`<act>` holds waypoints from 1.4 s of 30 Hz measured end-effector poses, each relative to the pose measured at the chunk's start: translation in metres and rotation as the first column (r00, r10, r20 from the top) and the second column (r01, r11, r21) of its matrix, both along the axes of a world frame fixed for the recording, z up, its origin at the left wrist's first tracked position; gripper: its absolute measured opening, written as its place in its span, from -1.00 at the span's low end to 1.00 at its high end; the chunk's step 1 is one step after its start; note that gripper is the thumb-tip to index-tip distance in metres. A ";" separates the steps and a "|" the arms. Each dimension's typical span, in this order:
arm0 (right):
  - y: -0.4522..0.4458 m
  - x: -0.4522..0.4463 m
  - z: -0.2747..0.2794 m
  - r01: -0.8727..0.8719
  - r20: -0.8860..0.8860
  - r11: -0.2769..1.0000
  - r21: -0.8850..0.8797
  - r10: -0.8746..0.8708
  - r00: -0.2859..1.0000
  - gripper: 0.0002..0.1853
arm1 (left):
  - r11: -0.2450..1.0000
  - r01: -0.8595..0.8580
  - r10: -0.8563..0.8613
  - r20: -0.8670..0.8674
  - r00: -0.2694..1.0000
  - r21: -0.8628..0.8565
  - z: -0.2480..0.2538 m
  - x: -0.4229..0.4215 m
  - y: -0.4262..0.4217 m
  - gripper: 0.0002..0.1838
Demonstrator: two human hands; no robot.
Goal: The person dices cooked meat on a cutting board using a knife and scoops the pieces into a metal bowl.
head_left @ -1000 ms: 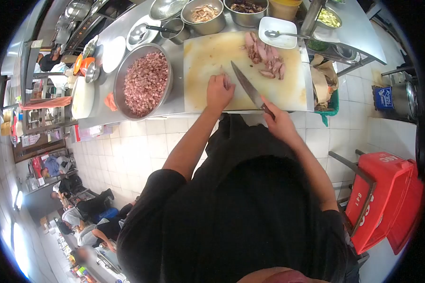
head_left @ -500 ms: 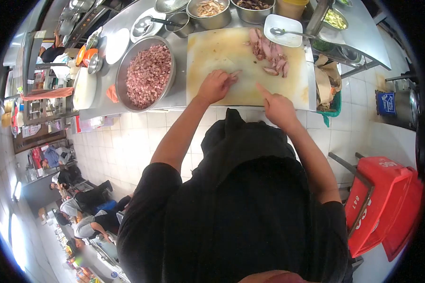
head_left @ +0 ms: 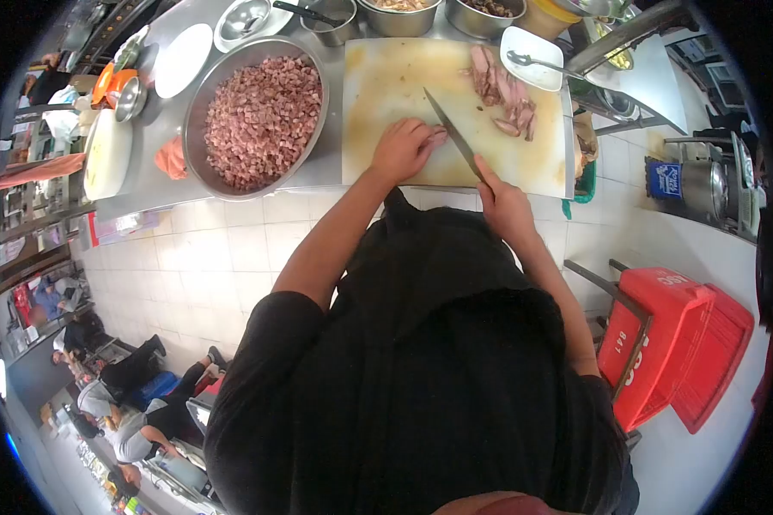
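Note:
My left hand [head_left: 402, 149] is closed on a small piece of meat [head_left: 438, 136] that shows at its fingertips, over the middle of the cutting board [head_left: 386, 77]. The handle of a knife [head_left: 452, 126] is in my right hand [head_left: 508, 206], at the board's front edge. The blade points up and to the left, just right of the meat piece. Several strips of meat [head_left: 500, 90] lie on the board at the upper right. A large steel bowl [head_left: 325, 107] filled with diced meat [head_left: 258, 120] stands left of the board.
A white dish [head_left: 511, 43] with a spoon sits at the board's upper right. Steel pots [head_left: 401, 21] line the back. An orange cloth [head_left: 171, 159] lies left of the bowl. A red bin [head_left: 653, 343] stands at the right. People [head_left: 129, 429] are at the lower left.
The view has shifted. The knife blade, hard to see half a second ago, shows clearly again beside the meat piece. My left hand has stayed close to the board's middle.

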State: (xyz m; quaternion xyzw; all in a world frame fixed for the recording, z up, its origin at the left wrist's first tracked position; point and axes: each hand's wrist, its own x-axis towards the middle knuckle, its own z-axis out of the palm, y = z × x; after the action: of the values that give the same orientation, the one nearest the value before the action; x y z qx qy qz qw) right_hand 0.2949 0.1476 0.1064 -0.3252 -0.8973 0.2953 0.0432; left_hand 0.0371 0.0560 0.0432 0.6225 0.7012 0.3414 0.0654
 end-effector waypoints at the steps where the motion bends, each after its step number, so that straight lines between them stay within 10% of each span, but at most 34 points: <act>1: -0.004 -0.001 -0.001 0.019 0.011 1.000 0.005 -0.019 1.000 -0.35 | 1.000 0.012 -0.012 -0.002 1.000 0.000 -0.006 -0.003 0.001 -0.67; 9: -0.019 -0.011 0.002 0.077 -0.074 0.993 0.093 -0.070 0.995 -0.32 | 0.996 0.026 -0.026 -0.012 1.000 0.083 -0.024 -0.010 0.008 -0.80; 25: 0.013 -0.061 0.072 -0.102 0.340 0.995 0.026 0.087 0.937 -0.38 | 1.000 0.014 -0.015 -0.026 1.000 -0.016 -0.019 -0.006 0.015 -0.81; 30: 0.012 -0.052 -0.026 -0.084 -0.076 0.991 0.102 0.092 0.993 -0.33 | 1.000 0.013 -0.013 -0.046 0.999 -0.014 -0.022 -0.008 0.017 -0.85; 42: 0.011 -0.068 0.048 -0.133 0.293 0.989 0.059 0.110 0.950 -0.33 | 0.999 -0.012 0.010 -0.032 0.999 -0.037 -0.022 -0.008 0.014 -0.79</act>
State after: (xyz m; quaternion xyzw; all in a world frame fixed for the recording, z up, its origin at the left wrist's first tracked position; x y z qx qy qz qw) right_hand 0.2271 0.1585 0.1545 -0.3071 -0.9231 0.2116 -0.0942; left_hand 0.0292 0.0699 0.0207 0.6227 0.7118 0.3187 0.0638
